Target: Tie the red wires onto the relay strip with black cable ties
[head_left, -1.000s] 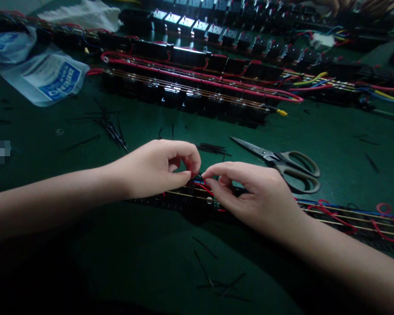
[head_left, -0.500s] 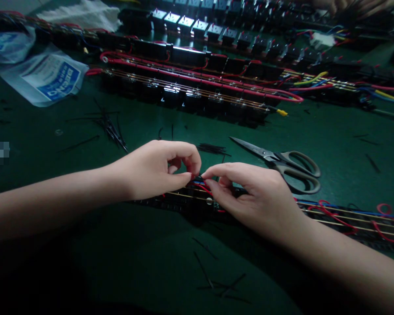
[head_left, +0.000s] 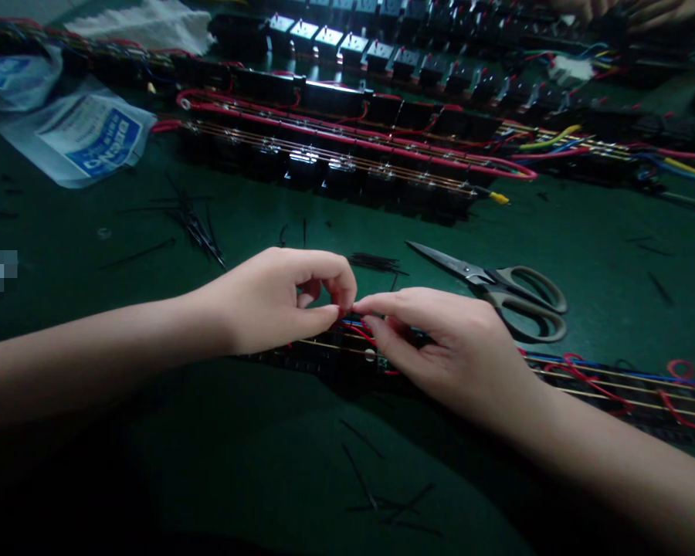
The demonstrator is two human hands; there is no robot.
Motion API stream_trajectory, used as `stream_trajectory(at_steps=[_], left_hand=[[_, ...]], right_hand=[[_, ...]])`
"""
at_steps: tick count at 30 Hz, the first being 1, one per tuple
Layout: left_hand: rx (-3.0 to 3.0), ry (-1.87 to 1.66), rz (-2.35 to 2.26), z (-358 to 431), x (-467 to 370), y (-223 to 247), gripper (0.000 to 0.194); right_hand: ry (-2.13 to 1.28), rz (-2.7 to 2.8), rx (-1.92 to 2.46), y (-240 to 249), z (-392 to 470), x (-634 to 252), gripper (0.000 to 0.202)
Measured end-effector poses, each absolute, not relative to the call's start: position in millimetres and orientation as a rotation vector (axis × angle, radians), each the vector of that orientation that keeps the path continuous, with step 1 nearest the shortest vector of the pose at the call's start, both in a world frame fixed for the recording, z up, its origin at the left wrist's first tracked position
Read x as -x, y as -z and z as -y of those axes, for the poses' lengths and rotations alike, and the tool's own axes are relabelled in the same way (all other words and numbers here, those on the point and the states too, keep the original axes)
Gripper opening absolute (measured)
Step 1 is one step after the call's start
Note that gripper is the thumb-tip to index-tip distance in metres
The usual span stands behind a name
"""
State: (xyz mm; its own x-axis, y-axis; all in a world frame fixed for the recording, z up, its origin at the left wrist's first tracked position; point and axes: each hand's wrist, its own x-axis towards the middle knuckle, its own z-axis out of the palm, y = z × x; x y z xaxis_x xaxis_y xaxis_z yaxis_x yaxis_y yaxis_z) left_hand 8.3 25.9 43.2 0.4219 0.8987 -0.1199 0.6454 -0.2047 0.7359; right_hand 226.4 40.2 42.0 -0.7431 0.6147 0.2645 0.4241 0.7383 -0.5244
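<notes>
Green table (head_left: 614, 286): one pair scissors (head_left: 489, 287), two hands (head_left: 278, 297) (head_left: 452, 332) over red wires (head_left: 356, 330); fingers (head_left: 382, 304) close, grip unclear.

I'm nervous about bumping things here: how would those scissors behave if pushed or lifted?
Lying flat, the scissors would probably slide or pivot rather than roll. Their grey, metallic-looking blades suggest they'd feel stiff and fairly weighty. With two separate handle loops, they might swing open if lifted by just one.

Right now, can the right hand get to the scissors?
Probably yes: the scissors lie just beyond the right hand, and nothing seems to stand between them. It would likely have to leave the red wires first.
</notes>
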Motion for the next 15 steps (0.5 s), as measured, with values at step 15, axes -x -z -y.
stream_trajectory(at_steps=[15], left_hand=[[-1.916,-0.430,-1.250,-26.3,-9.7,-45.2,0.013]], right_hand=[[-0.698,2.516,0.892,-40.5,-39.4,-226.9,0.009]])
